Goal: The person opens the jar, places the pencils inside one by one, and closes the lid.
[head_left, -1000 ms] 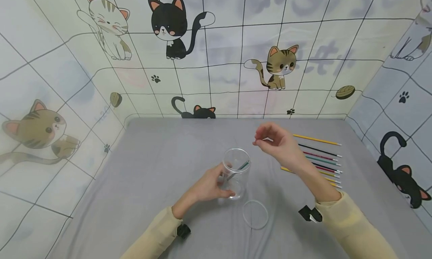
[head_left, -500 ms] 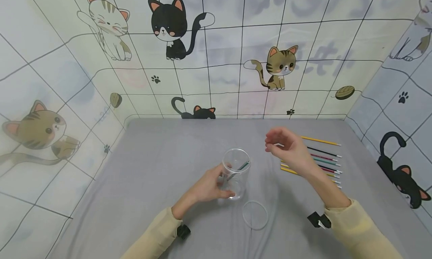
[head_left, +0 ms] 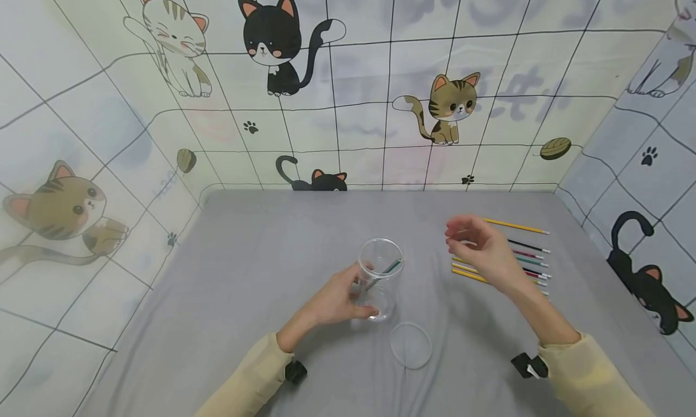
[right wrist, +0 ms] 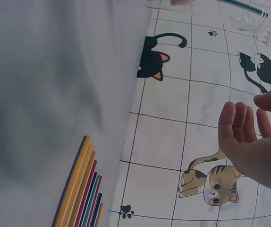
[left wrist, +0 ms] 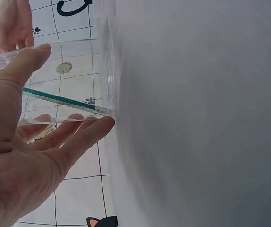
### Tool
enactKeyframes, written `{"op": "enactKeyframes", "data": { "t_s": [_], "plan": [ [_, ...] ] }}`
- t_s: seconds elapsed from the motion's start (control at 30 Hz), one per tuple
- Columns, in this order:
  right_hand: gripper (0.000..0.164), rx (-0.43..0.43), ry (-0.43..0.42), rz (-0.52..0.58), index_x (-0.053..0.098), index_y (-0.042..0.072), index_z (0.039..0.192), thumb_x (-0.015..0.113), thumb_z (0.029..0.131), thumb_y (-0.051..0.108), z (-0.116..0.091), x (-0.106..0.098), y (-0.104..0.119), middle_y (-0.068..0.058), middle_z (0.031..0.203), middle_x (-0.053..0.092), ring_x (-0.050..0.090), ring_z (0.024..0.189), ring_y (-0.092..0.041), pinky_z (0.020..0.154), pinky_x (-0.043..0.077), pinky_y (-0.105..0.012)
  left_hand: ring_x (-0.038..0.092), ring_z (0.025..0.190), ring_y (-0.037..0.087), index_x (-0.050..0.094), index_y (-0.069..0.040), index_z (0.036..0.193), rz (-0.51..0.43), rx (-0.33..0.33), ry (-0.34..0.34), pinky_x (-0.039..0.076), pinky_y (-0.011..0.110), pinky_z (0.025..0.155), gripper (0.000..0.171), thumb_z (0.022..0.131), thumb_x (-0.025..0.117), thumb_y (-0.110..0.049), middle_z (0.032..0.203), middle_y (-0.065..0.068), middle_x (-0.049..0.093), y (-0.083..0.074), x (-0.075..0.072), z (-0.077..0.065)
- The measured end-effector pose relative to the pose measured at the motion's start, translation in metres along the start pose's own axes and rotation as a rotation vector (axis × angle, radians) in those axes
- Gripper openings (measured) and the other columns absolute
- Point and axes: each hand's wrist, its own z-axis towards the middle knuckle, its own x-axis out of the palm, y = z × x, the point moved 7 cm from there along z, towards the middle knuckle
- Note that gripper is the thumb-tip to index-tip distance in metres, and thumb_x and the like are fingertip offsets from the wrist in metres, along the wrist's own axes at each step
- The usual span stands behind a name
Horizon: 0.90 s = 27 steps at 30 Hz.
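A clear cylindrical cup point(head_left: 387, 296) stands upright on the grey cloth. My left hand point(head_left: 339, 296) grips its side, thumb and fingers curled round the wall. Inside leans a single teal pencil point(left wrist: 64, 100), its lower end down at the base. To the right, my right hand point(head_left: 481, 251) hovers with relaxed, bent fingers and nothing between them. It is above the left ends of several pencils point(head_left: 530, 261), laid in a row and coloured yellow, black, red and teal; the hand and forearm hide part of them. From the right wrist camera, that row of pencils point(right wrist: 86, 189) shows below the hand.
A clear round lid or ring point(head_left: 393, 344) lies flat on the grey cloth point(head_left: 261, 242) in front of the cup. Cat-print curtains point(head_left: 359, 127) enclose the surface at the back and both sides. Dark straps point(head_left: 296, 372) sit at the wrists.
My right hand has moved right and slightly toward me, from near the cup to over the pencils, staying empty. The left hand, cup and teal pencil in it have not moved.
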Motion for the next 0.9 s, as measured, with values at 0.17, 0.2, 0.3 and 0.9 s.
{"op": "enactKeyframes", "data": {
  "t_s": [0.17, 0.2, 0.3, 0.9],
  "plan": [
    [0.027, -0.019, -0.03, -0.003, 0.058, -0.002, 0.116, 0.066, 0.091, -0.008, -0.004, -0.008, -0.009, -0.02, 0.107, 0.06, 0.063, 0.095, -0.013, 0.079, 0.057, -0.023, 0.059, 0.108, 0.026, 0.052, -0.008, 0.121, 0.008, -0.001, 0.001, 0.055, 0.023, 0.082, 0.059, 0.074, 0.089, -0.01, 0.13, 0.01, 0.057, 0.001, 0.0, 0.001],
    [0.027, -0.016, -0.035, -0.018, 0.058, -0.003, 0.116, 0.066, 0.091, -0.008, -0.005, -0.01, -0.011, -0.017, 0.106, 0.061, 0.063, 0.095, -0.012, 0.078, 0.056, -0.023, 0.059, 0.108, 0.026, 0.052, -0.008, 0.122, 0.011, 0.0, 0.001, 0.055, 0.023, 0.082, 0.06, 0.074, 0.089, -0.011, 0.129, 0.01, 0.058, 0.001, 0.0, 0.001],
    [0.028, -0.008, -0.04, -0.069, 0.059, -0.004, 0.117, 0.067, 0.091, -0.006, -0.009, -0.014, -0.017, -0.009, 0.107, 0.063, 0.062, 0.095, -0.01, 0.078, 0.055, -0.02, 0.06, 0.107, 0.026, 0.051, -0.008, 0.125, 0.019, 0.002, 0.0, 0.055, 0.023, 0.082, 0.063, 0.074, 0.089, -0.011, 0.125, 0.009, 0.059, 0.002, 0.0, 0.001],
    [0.026, 0.017, -0.079, -0.168, 0.059, -0.003, 0.115, 0.067, 0.09, -0.006, -0.025, -0.033, -0.048, 0.0, 0.103, 0.061, 0.06, 0.095, -0.009, 0.079, 0.05, -0.013, 0.06, 0.106, 0.025, 0.052, -0.009, 0.121, 0.023, -0.003, 0.0, 0.055, 0.023, 0.081, 0.059, 0.074, 0.089, -0.012, 0.125, 0.008, 0.059, 0.001, 0.0, 0.001]
  ]
}}
